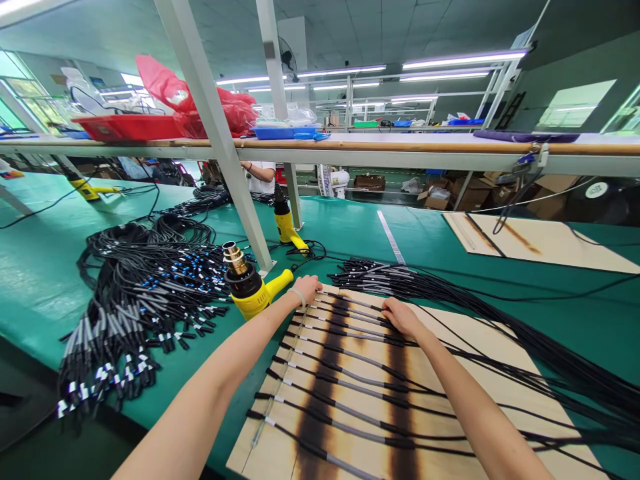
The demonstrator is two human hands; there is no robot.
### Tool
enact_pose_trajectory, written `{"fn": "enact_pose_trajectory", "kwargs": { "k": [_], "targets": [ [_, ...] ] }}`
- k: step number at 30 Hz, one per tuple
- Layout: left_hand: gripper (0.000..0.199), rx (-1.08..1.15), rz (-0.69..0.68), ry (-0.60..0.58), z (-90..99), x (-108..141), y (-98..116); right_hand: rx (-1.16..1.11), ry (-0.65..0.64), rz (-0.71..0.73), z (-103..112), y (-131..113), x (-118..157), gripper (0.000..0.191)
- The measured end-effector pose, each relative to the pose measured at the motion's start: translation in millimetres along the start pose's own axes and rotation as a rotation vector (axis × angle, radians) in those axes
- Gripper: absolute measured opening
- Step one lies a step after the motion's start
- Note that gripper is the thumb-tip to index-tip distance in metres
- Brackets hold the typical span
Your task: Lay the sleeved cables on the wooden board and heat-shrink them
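Observation:
At the far edge of a scorched wooden board [440, 373], my left hand [307, 289] pinches the plug end of a black cable [350, 299]. My right hand [400, 316] has its fingers closed on the same cable further right, so it lies stretched between them. Nearer to me, several more cables [357, 385] with grey sleeves and white labels lie side by side across two dark burn bands. Their ends rest over a thin metal rod [270, 407] along the board's left side. A yellow heat gun [250, 298] stands nozzle up beside my left wrist.
A large bundle of finished-looking cables [150, 273] covers the green table at left. More cables [380, 277] lie behind the board. A second heat gun [285, 223] stands by the shelf post [225, 147]. Across the table a person's arm [260, 175] shows. A ruler [390, 237] lies behind.

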State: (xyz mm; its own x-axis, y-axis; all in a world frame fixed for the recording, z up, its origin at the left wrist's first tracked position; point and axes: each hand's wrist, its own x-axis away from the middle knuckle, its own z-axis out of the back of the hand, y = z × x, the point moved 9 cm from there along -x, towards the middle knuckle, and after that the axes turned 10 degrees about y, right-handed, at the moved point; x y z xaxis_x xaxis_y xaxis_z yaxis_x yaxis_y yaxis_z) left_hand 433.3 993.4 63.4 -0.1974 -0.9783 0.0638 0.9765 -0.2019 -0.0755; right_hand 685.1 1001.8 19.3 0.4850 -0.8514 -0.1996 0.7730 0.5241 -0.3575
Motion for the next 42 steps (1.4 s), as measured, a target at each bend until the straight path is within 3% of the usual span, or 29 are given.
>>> {"fn": "enact_pose_trajectory", "kwargs": {
  "k": [23, 32, 42],
  "targets": [
    [0.04, 0.041, -0.006, -0.001, -3.9, -7, -9, -0.094, -0.001, 0.063, 8, -10, 6, 0.007],
    [0.033, 0.068, 0.037, 0.017, -6.1, -11, -16, -0.1, 0.01, 0.071, 10, -12, 6, 0.009],
    [0.037, 0.051, 0.065, -0.043, -0.6, -12, -11, -0.106, 0.003, 0.069, 13, -15, 8, 0.01]
  ]
}}
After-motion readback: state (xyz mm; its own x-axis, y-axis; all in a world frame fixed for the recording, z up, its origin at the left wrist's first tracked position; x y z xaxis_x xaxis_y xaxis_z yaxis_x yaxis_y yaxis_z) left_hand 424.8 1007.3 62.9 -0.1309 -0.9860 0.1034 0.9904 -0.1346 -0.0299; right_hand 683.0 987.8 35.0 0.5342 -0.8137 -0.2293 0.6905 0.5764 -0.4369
